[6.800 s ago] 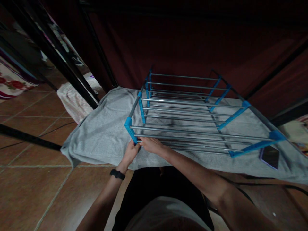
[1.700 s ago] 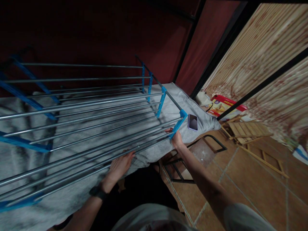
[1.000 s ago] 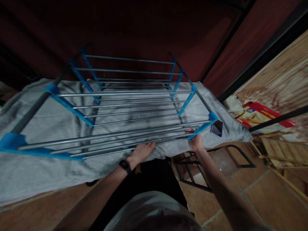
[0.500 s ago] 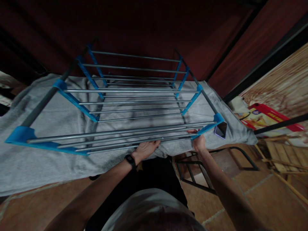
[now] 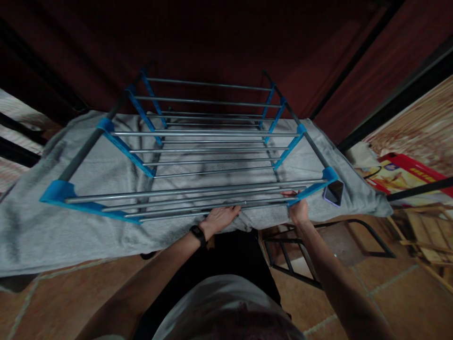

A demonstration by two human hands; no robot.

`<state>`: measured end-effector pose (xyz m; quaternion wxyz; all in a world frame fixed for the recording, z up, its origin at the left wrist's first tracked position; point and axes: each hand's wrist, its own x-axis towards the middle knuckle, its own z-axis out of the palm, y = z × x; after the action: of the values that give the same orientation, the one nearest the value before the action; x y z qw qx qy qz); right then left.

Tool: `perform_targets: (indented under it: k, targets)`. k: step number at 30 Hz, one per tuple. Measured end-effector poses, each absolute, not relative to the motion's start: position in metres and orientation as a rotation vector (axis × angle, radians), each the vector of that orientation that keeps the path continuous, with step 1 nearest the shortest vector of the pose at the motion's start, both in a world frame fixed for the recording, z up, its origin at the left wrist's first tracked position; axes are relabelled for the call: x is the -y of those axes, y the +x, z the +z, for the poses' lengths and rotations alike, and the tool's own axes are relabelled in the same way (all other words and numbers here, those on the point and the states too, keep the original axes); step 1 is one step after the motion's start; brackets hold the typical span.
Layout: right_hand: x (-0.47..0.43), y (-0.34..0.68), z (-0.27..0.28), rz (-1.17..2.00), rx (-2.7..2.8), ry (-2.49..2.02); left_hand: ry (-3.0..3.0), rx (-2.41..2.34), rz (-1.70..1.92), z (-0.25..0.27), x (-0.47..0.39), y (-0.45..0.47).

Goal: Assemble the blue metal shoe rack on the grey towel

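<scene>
A rack of grey metal tubes and blue plastic brackets stands on a grey blanket. My left hand is closed on a metal tube low at the rack's near side; a black band is on that wrist. My right hand grips the near right blue bracket from below, its fingertips showing behind the bracket among the tube ends. At the other end of this near row sits the left blue bracket, with tubes running into it. Part of each hand's grip is hidden.
A phone lies on the blanket right of the bracket. Beyond it are a red and yellow box and a wooden folding chair. A black metal frame stands on the tiled floor below. A dark red wall rises behind.
The view has shifted, moving everything slightly right. Fewer tubes show at the near left bracket, and a lower tube's left end appears nearer my left hand. Both hands keep their places on the rack.
</scene>
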<state>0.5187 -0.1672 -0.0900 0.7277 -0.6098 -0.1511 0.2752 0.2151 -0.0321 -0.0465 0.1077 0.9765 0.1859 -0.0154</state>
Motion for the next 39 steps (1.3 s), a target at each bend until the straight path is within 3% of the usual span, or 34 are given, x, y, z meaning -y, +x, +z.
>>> perform_targets:
  k: [13,18,23,31,39]
  targets:
    - [0.17,0.525,-0.099,0.615,0.285,-1.286,3.097,-0.438,0.271,-0.047,0.039,0.163]
    - [0.17,0.526,-0.107,0.586,0.267,-1.265,2.769,-1.002,0.67,-0.06,0.041,0.066]
    - [0.169,0.525,-0.108,0.554,0.25,-1.322,1.996,-1.726,1.188,-0.069,0.023,-0.025]
    - [0.168,0.525,-0.103,0.555,0.261,-1.351,1.65,-1.587,0.947,-0.059,-0.014,-0.031]
    - [0.161,0.516,-0.085,0.497,0.296,-1.33,1.904,-1.813,0.718,-0.055,-0.027,-0.04]
